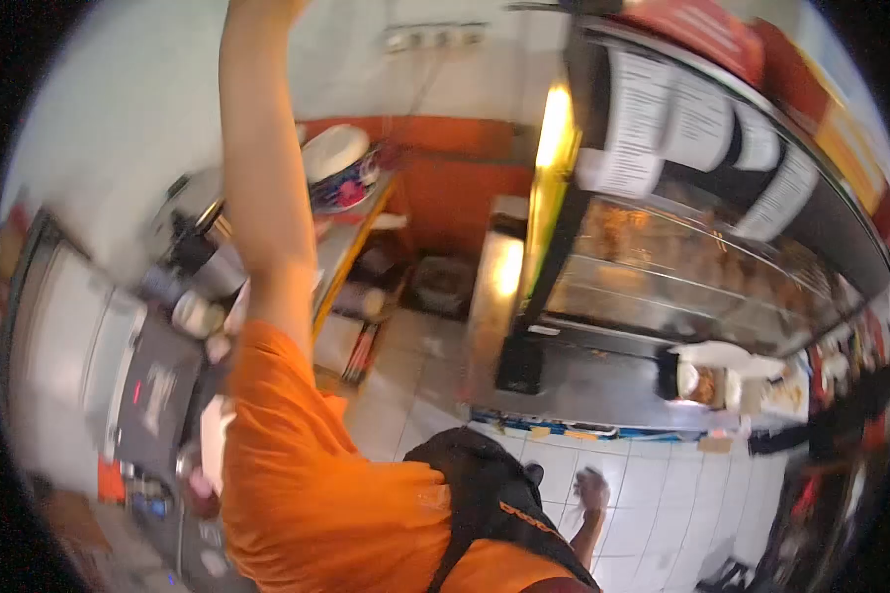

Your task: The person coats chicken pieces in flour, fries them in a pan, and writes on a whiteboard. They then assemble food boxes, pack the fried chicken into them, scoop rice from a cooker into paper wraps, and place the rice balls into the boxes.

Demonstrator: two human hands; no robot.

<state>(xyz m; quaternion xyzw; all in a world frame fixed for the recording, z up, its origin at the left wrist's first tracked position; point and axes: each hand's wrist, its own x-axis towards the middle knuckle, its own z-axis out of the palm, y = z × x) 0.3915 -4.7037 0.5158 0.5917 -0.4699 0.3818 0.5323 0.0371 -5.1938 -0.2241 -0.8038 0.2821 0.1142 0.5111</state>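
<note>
Display case (697,262) right of black apron (475,474). Its papers (638,124), apron lettering: unreadable. Right hand (591,489) blurred, can't tell fingers; near case's counter edge, open floor tiles (653,484) around. Left hand out of frame.

From my remote feed, I see an orange short-sleeved fabric shirt (336,494) on the person, with a black cloth apron (475,479) over its front. A narrow black strap (454,559) crosses the shirt. I make out small orange lettering (527,518), too blurred to read. The right hand (591,489) is bare.
</note>
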